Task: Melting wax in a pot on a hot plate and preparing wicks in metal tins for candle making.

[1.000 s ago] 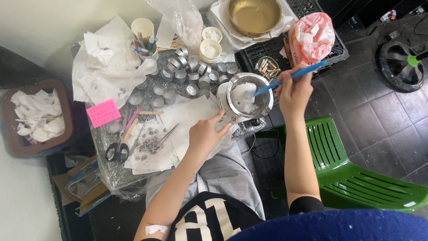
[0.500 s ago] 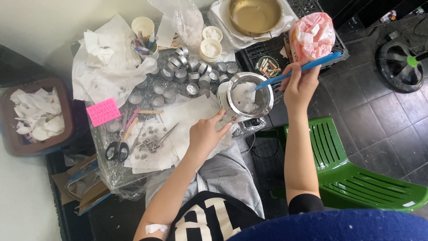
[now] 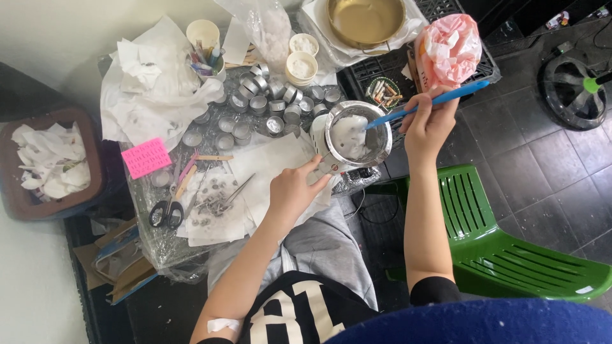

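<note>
- Near the right edge of the surface (image 3: 159,245), a small metal pot (image 3: 358,134) sits tilted toward the camera, with a pale, whitish mass inside it.
- Left hand (image 3: 292,191): its grip is closed on the pot's near side, at the handle, fingers curled and thumb reaching toward the rim.
- Right hand (image 3: 428,124): its grip is pinched narrowly around a blue spatula (image 3: 428,104), whose tip dips into the pot and touches the white mass.
- Just behind the pot, a cluster of small round metal cups (image 3: 268,105) covers the middle of the surface, some upright and some on their sides.
- Two small white tubs (image 3: 301,64) stand beyond the cups, and a paper cup of coloured sticks (image 3: 204,48) stands to their left.
- White paper sheets (image 3: 271,162) lie under the left hand, with tweezers (image 3: 236,191) and small metal bits scattered on them.
- Scissors (image 3: 166,213) and a pink sticky pad (image 3: 146,157) lie further left, near crumpled white paper (image 3: 150,89).
- A brass-coloured pan (image 3: 365,19) rests on a black crate (image 3: 446,13) at the top, beside a pink plastic bag (image 3: 448,48).
- A brown bin (image 3: 94,191) of paper scraps stands on the far left.
- A green plastic chair (image 3: 503,248) stands on the dark tiled floor (image 3: 542,159) at the right.
</note>
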